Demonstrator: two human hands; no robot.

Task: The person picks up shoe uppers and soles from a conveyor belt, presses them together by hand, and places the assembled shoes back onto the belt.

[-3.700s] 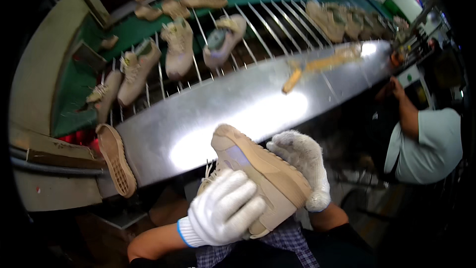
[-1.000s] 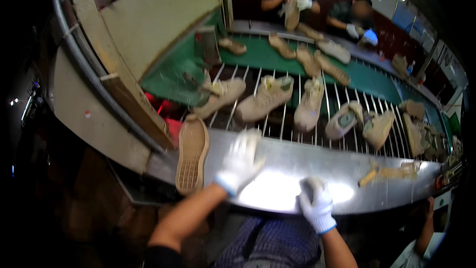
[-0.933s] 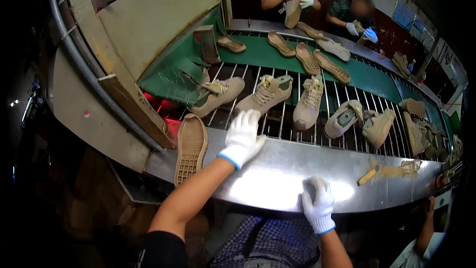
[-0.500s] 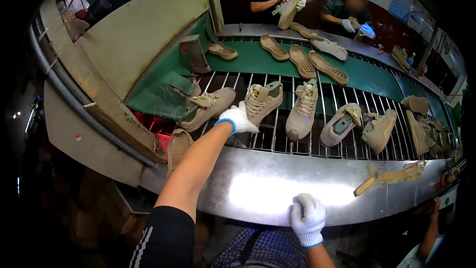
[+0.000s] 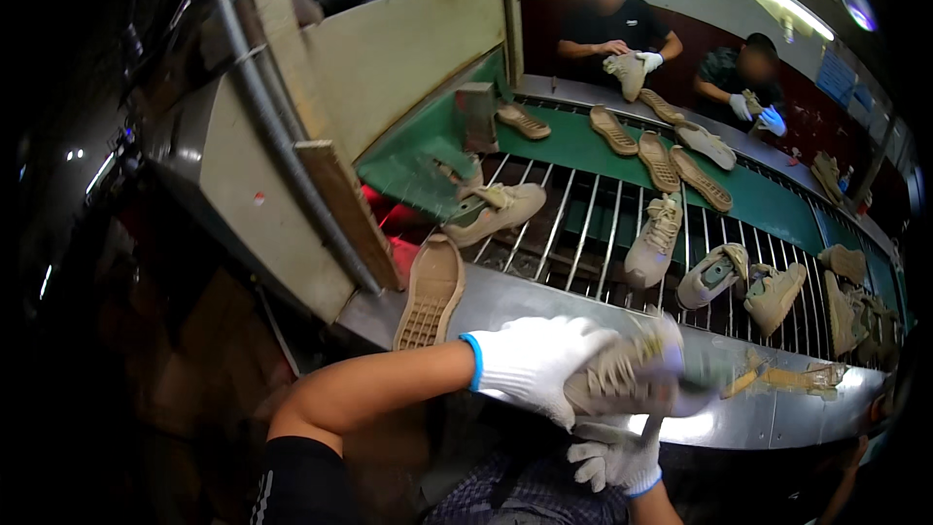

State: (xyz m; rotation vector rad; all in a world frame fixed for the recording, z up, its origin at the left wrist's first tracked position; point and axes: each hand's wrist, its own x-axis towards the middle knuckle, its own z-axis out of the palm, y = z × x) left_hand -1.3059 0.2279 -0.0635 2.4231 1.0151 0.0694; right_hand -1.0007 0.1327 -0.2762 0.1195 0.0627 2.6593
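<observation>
My left hand (image 5: pixel 544 365), in a white knit glove with a blue cuff, is closed around a beige lace-up shoe (image 5: pixel 622 379). The shoe is smeared by motion, above the steel ledge's front edge. Just under it is my gloved right hand (image 5: pixel 612 457), fingers spread; whether it touches the shoe I cannot tell. A loose tan sole (image 5: pixel 432 292) leans on the ledge left of my left hand. Beyond, on the metal bars, lie another beige shoe (image 5: pixel 496 214) beside the green flap, a laced shoe (image 5: pixel 654 243) and several more to the right.
The steel ledge (image 5: pixel 496 306) runs along my front, with a wooden-handled tool (image 5: pixel 743 384) at right. Several soles lie on the green belt (image 5: pixel 573 160). Across it, two people (image 5: pixel 622 29) handle shoes. A panelled housing (image 5: pixel 418 49) and upright pipe (image 5: pixel 282 126) stand at left.
My left hand has lifted the shoe off the bars and brought it toward me. My right hand has left the ledge and opened beneath the shoe. The view has swung left.
</observation>
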